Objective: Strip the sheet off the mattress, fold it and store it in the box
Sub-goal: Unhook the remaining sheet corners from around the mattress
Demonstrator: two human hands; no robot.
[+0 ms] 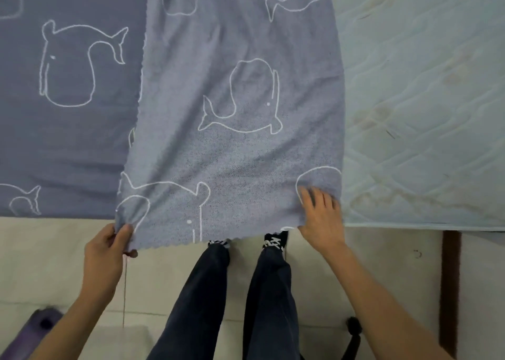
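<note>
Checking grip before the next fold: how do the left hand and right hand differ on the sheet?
The left hand pinches a corner of the sheet between thumb and curled fingers, out past the mattress edge; the right hand lays spread fingers on top of the sheet, thumb hidden. The left hand looks sharp, the right hand blurred. Both are at the sheet's near edge.

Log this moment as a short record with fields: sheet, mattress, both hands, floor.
sheet: blue-grey, white whale outlines; a paler flap lies folded over the darker part at left
mattress: bare and stained on the right
left hand: pinches the flap's near left corner
right hand: lies on the flap's near right corner; blurred, grip unclear
floor: pale tiles beside the bed
</note>
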